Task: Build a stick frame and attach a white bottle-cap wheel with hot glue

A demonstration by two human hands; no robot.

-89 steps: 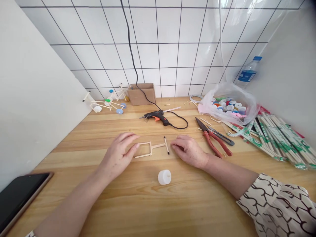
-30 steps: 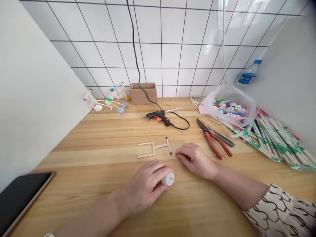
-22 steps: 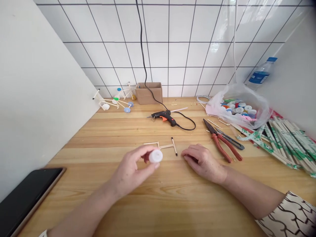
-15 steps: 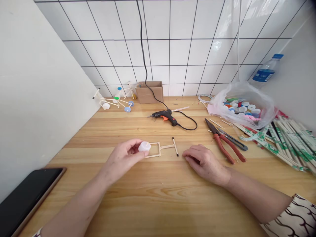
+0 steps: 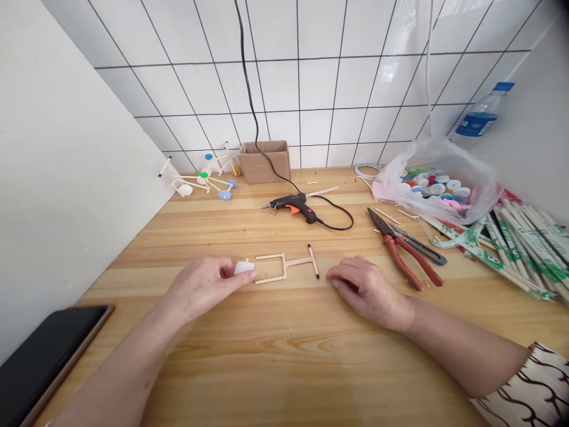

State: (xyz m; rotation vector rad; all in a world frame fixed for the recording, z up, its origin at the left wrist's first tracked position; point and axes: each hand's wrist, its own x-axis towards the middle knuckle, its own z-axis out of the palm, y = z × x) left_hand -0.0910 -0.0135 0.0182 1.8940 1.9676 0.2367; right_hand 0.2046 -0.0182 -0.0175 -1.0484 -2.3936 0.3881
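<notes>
Left hand (image 5: 198,286), fingers closed, has carried a white plastic cap (image 5: 244,268) to just beside the pale wooden-stick frame (image 5: 297,261); right hand (image 5: 367,293) lies empty, fingers slack.

Head-worn view, facing forward and down, above wooden tabletop (image 5: 284,367)

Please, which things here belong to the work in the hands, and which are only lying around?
At work:
the left hand, holding a white plastic cap
the right hand
the wooden stick frame between them

Lying around:
the glue gun
the red-handled pliers
the plastic bag of bottle caps
the wrapped chopsticks
the phone
</notes>
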